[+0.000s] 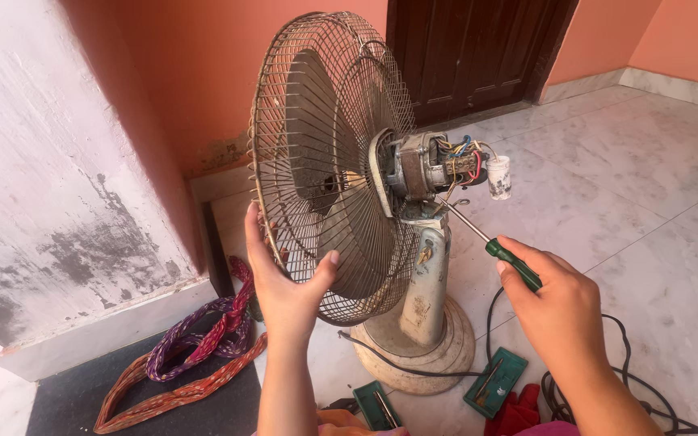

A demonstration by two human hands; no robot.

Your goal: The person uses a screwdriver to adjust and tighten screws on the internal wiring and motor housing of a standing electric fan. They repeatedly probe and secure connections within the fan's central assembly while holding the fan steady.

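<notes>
Marble floor (pixel 648 161) behind, left hand (pixel 284 278) grips the fan cage (pixel 325 161), right hand (pixel 555 303) clenches a screwdriver (pixel 490 242), tip hidden.

Two bare forearms enter from bottom edge, no sleeves visible up to frame border. Left hand (pixel 284 278): no rings, no watch, no bracelet; short plain nails. Right hand (pixel 555 303): likewise unadorned, wrist bare. No gloves on either. Rest of body out of view.
</notes>
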